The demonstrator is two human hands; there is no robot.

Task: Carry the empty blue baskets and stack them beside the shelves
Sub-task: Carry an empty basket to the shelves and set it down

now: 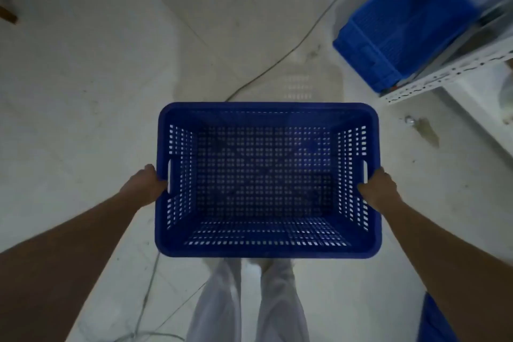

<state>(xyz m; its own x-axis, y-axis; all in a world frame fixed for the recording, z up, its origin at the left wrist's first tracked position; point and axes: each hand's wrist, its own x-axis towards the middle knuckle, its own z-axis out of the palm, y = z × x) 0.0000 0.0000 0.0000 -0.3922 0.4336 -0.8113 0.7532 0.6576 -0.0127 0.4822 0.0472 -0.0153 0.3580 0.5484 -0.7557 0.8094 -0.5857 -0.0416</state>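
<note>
I hold an empty blue perforated basket (268, 250) level in front of me, above the floor. My left hand (145, 184) grips its left handle slot and my right hand (379, 187) grips its right handle slot. The basket's inside is bare. Another blue basket (399, 25) stands on the floor at the upper right, close against the white metal shelf (449, 72).
A thin cable (280, 60) runs across the pale floor from the upper right down past my legs. The shelf's perforated white upright juts out at the right. A small stain (429, 132) marks the floor by the shelf. Something blue (435, 319) shows at the bottom right edge.
</note>
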